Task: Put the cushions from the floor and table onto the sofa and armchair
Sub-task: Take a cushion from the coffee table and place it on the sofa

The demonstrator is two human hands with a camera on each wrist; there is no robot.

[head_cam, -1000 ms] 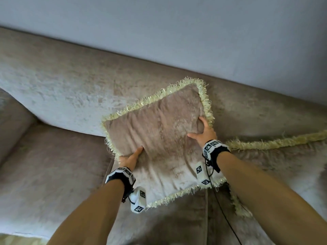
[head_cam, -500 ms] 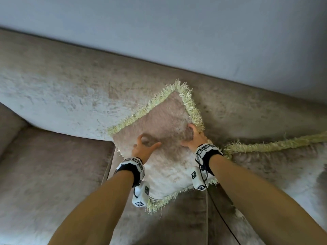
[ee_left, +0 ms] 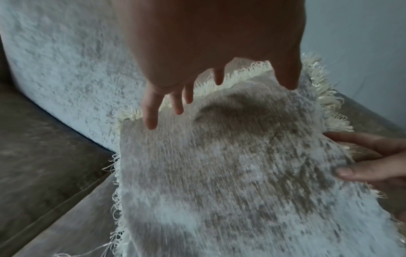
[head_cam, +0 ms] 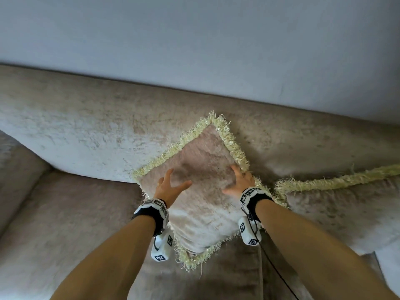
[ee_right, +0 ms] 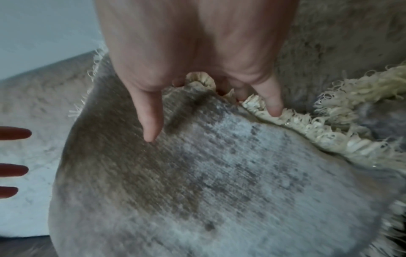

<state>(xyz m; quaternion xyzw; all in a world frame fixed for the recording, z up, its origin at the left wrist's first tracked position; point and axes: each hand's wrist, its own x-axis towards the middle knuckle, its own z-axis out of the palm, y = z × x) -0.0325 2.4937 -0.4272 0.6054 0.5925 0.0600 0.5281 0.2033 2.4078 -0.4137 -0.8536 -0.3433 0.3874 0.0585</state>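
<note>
A beige velvet cushion (head_cam: 205, 204) with a cream fringe stands on one corner on the sofa seat (head_cam: 65, 213) and leans against the backrest (head_cam: 86, 135). My left hand (head_cam: 171, 185) hovers just off its face with fingers spread, holding nothing; a dark dent marks the fabric (ee_left: 230, 111) below it. My right hand (head_cam: 236, 180) holds the cushion's right edge. In the right wrist view its thumb lies on the face (ee_right: 219, 173) and its middle fingers tuck behind the fringe (ee_right: 285, 121).
A second fringed cushion (head_cam: 335, 213) lies on the seat just to the right, its fringe almost touching the first. The seat stretches leftward to the sofa's arm (head_cam: 13, 169). A plain wall (head_cam: 194, 50) rises behind the backrest.
The cushion turned from lying square to standing on a corner against the backrest. My left hand left its lower-left edge, pressed the face, then lifted off with fingers spread. My right hand stayed on the right edge.
</note>
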